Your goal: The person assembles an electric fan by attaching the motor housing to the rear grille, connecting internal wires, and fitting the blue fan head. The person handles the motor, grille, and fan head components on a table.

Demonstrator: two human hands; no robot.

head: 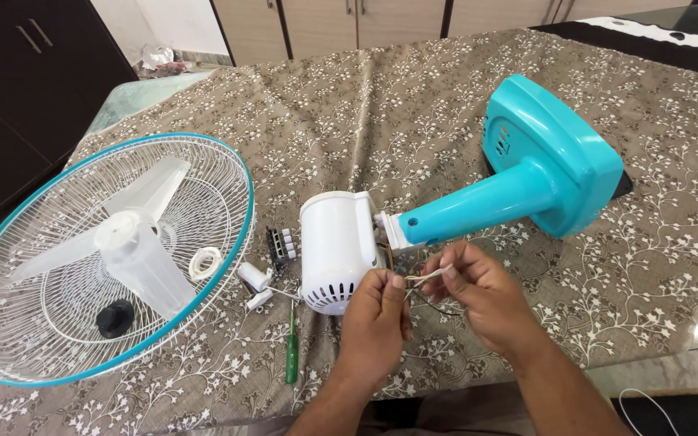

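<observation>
A table fan lies on its side on a brown floral tablecloth (414,105). Its white motor housing (333,249) joins a turquoise neck and base (547,165). Thin wires (423,278) come out beside the housing. My left hand (377,315) and my right hand (478,295) pinch the ends of these wires between their fingertips, just in front of the housing. A black wire loops on the cloth under my right hand.
At the left lies a white wire fan guard (203,173) with a turquoise rim, holding a translucent blade (135,242), a black knob (115,317) and a white ring (204,262). A green screwdriver (291,355), a white part (256,278) and a switch block (280,244) lie nearby.
</observation>
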